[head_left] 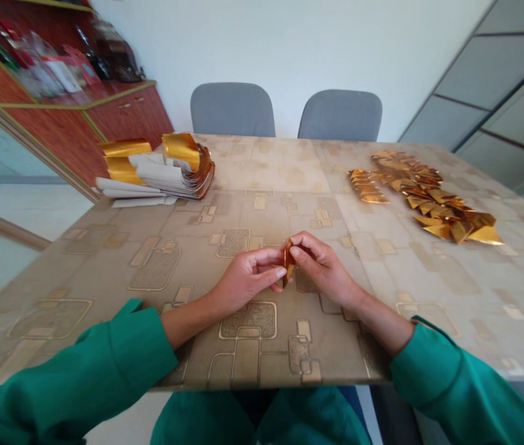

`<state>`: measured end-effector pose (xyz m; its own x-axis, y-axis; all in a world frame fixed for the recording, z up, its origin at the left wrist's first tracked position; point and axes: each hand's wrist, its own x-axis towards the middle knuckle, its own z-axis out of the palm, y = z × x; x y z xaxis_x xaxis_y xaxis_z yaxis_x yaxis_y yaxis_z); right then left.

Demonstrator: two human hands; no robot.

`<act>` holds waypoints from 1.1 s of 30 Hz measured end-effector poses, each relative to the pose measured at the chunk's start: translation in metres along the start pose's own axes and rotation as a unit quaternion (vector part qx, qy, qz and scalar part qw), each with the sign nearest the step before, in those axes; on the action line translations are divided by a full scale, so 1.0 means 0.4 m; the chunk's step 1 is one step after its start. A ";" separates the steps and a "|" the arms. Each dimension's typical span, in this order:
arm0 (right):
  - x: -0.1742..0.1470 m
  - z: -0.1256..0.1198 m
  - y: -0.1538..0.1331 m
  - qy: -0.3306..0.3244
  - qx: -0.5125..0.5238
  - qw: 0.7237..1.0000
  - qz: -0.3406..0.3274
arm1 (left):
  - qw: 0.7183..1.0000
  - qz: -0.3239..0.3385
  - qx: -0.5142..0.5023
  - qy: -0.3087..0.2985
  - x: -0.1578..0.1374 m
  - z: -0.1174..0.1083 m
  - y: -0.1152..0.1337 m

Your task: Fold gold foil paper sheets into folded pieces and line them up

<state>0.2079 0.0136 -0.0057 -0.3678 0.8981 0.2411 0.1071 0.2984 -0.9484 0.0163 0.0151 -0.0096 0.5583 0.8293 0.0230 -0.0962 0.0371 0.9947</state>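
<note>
Between my two hands, just above the table in front of me, is a small folded piece of gold foil paper (286,266), held upright. My left hand (255,272) pinches its left side between thumb and fingers. On the other side, my right hand (321,264) grips the upper part with thumb and forefinger. The fingers cover much of the piece, so its full shape is hidden. Over on the right lie rows of folded gold paper pieces (429,191), overlapping one another. A bent stack of gold and white paper sheets (164,170) rests at the far left.
A patterned cloth covers the table (262,216). Behind its far edge stand two grey chairs, a left chair (233,110) and a right chair (340,115). A red-brown cabinet (123,114) holding bottles and bags is at the back left. Grey panels (498,68) line the right.
</note>
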 end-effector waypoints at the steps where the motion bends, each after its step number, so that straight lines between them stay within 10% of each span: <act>1: -0.001 0.000 0.000 0.004 -0.009 1.000 -0.003 | 1.000 0.001 -0.006 0.005 0.000 0.002 -0.001; 33: -0.029 0.079 -0.025 0.080 -0.440 0.893 -0.043 | 0.967 0.085 0.183 0.155 0.005 0.037 -0.006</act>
<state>0.1818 -0.0101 -0.0057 -0.2803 0.8732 0.3988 0.7958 0.4437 -0.4121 0.0299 0.0086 -0.0103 0.2816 0.9353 0.2144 0.1650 -0.2674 0.9494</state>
